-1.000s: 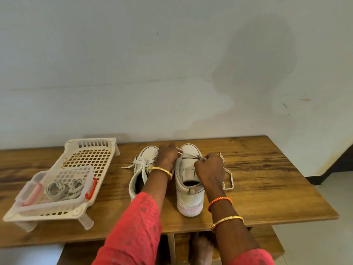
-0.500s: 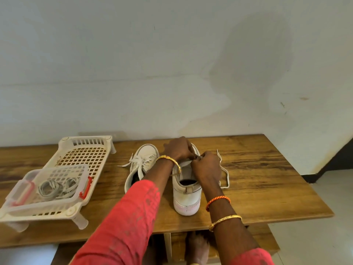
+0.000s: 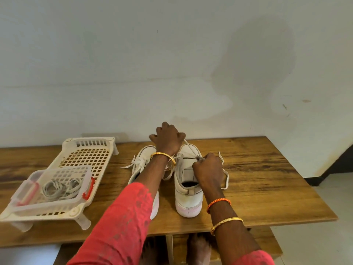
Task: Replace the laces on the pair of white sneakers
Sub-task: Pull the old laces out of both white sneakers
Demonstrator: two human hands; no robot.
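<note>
Nearest the bench's (image 3: 267,197) front edge we are seeing the right sneaker (image 3: 188,196), heel toward us. Our right hand (image 3: 208,170) is curling over its tongue, pinching the lace (image 3: 191,151). Beside it, the laced left sneaker (image 3: 141,165) is lying partly under our forearm. Farther back, our left hand (image 3: 167,139) is gripping the lace's other end, drawing it taut. Toward the left edge, spare laces (image 3: 59,189) are sitting in a clear box (image 3: 87,180) on a tray (image 3: 86,155).

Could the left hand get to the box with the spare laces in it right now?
Probably not right away. The way to the clear box looks free, and it sits on that side, but the left hand is busy pulling the lace on the right sneaker.
</note>
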